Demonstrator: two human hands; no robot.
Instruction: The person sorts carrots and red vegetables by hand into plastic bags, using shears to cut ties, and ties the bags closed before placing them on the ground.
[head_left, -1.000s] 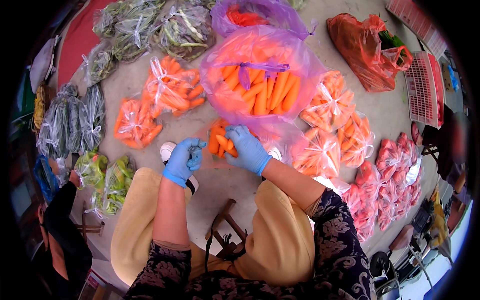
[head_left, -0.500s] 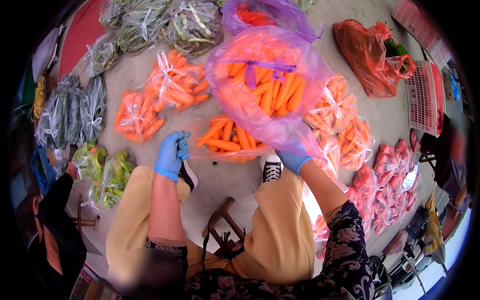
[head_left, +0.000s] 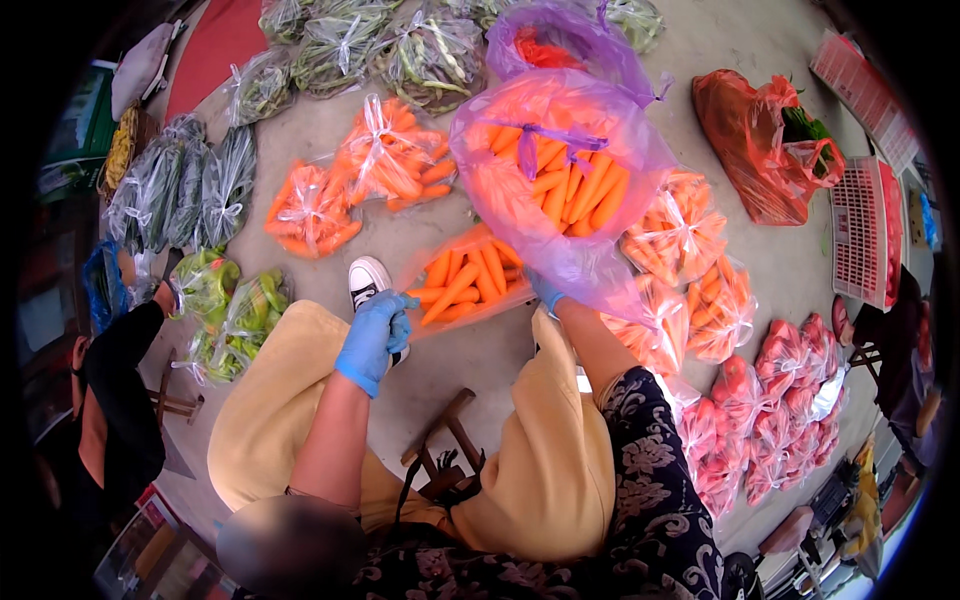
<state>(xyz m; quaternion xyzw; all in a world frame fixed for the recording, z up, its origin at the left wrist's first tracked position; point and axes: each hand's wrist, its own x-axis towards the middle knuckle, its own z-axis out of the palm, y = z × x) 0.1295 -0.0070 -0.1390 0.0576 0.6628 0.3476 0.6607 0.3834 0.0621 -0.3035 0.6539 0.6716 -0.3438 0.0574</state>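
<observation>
A clear plastic bag of carrots (head_left: 465, 278) is stretched between my two blue-gloved hands, its lower edge slanting up to the right. My left hand (head_left: 372, 340) is closed on the bag's left edge, fingers pinched together. At the other end, my right hand (head_left: 547, 290) grips the bag's right side, its fingers partly hidden behind plastic. Just beyond stands a large purple bag (head_left: 500, 232), open at the top, with loose carrots (head_left: 590, 190) inside. Its lower flap hangs beside my right hand.
Tied bags of carrots (head_left: 312, 210) lie left, more carrot bags (head_left: 680, 235) right. Green peppers (head_left: 245, 310), dark green vegetables (head_left: 185, 185) and bean bags (head_left: 430, 60) surround them. Bagged red produce (head_left: 775, 410), an orange-red bag (head_left: 750, 150) and a crate (head_left: 860, 230) stand right. A wooden stool (head_left: 445, 440) is below me.
My left hand has moved lower in view and right, pulling the carrot bag into a slant. The view has shifted, so the surroundings sit farther right. Both hands keep hold of the bag.
</observation>
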